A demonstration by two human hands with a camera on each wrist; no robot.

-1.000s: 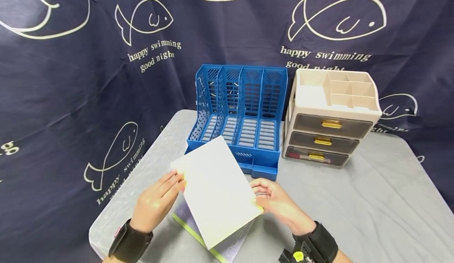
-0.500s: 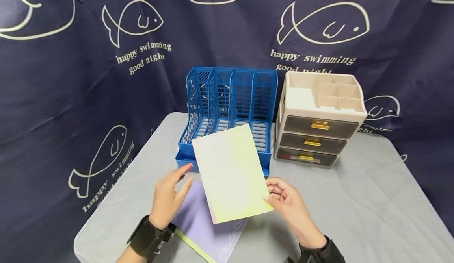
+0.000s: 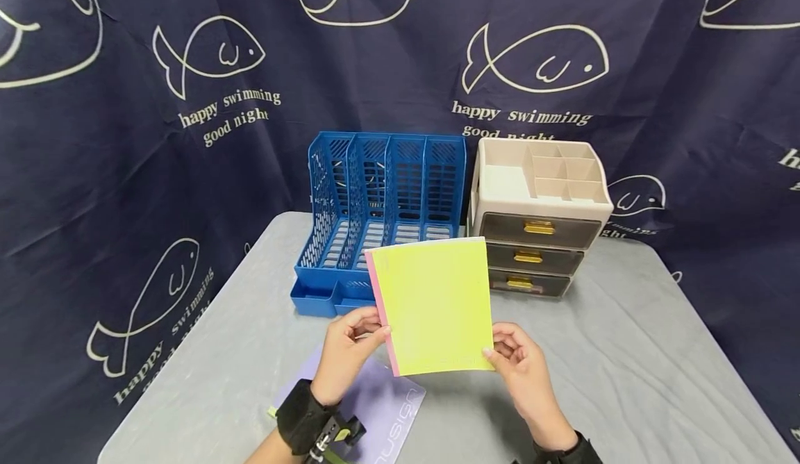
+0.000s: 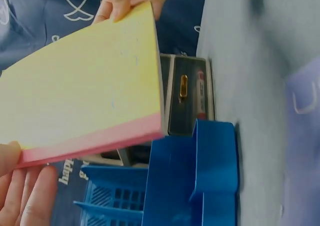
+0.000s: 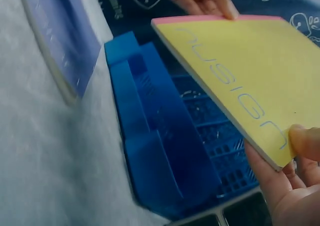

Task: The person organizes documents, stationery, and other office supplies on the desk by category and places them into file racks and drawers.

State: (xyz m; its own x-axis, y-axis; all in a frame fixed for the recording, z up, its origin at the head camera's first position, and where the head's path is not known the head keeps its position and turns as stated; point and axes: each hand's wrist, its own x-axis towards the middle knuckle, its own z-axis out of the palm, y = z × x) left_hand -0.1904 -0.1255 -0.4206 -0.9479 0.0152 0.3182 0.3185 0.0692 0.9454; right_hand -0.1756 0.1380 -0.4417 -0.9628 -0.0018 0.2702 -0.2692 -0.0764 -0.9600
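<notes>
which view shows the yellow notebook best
The head view: the whole yellow notebook shows upright, pink spine on the left, pinched between the left hand and right hand. The left wrist view shows only a slanted cover and the pink edge; the right wrist view shows a corner with printed lettering.

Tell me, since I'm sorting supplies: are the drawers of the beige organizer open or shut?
Shut. All three drawer fronts of the beige organizer sit flush with its frame, gold handles in line; none is pulled out.
</notes>
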